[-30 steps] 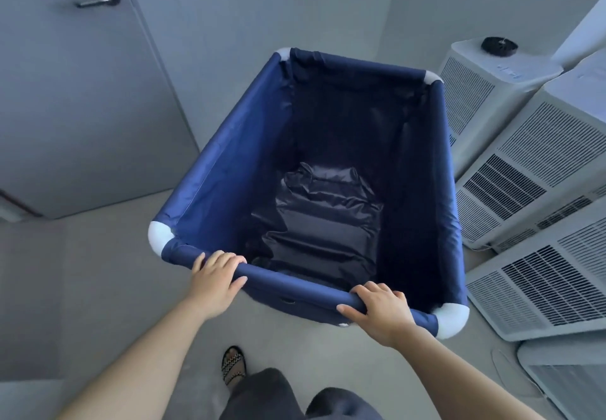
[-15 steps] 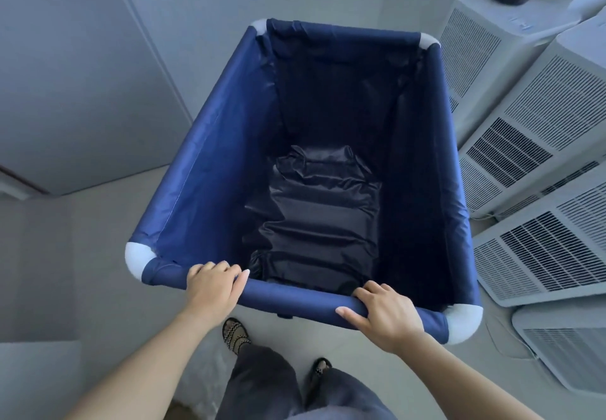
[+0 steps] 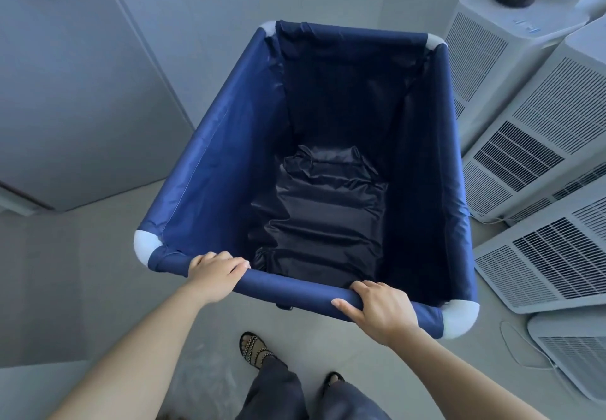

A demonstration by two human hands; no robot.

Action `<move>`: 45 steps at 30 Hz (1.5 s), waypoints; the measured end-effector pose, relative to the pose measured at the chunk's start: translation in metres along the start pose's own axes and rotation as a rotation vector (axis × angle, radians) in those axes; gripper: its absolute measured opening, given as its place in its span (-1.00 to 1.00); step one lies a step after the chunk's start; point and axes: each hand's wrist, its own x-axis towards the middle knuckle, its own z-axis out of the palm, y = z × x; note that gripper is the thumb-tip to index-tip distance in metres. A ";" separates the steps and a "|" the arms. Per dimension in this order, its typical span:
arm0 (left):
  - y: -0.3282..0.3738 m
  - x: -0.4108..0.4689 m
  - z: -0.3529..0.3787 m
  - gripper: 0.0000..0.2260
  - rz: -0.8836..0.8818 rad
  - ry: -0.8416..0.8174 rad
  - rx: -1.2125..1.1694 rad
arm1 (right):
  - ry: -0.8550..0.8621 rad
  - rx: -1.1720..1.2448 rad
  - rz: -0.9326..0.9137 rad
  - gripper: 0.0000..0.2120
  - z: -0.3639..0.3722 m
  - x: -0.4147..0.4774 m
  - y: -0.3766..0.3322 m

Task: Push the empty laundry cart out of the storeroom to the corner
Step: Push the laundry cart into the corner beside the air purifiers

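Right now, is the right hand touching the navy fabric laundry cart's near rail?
Touching. The head view shows the right hand on the navy fabric laundry cart's near rail, fingers curled over it and thumb along its front.

Your left hand (image 3: 214, 276) and right hand (image 3: 382, 310) both wrap the near rail of the blue laundry cart (image 3: 210, 170), fingers curled over its top. Beyond your hands its dark liner lies wrinkled and bare. White vented units (image 3: 537, 144) stand just right of your right hand; a grey door (image 3: 65, 91) is up-left of your left hand.
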 end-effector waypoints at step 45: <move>-0.006 0.275 -0.155 -0.44 0.324 0.338 0.023 | 0.184 -0.061 0.169 -0.39 -0.081 0.270 0.033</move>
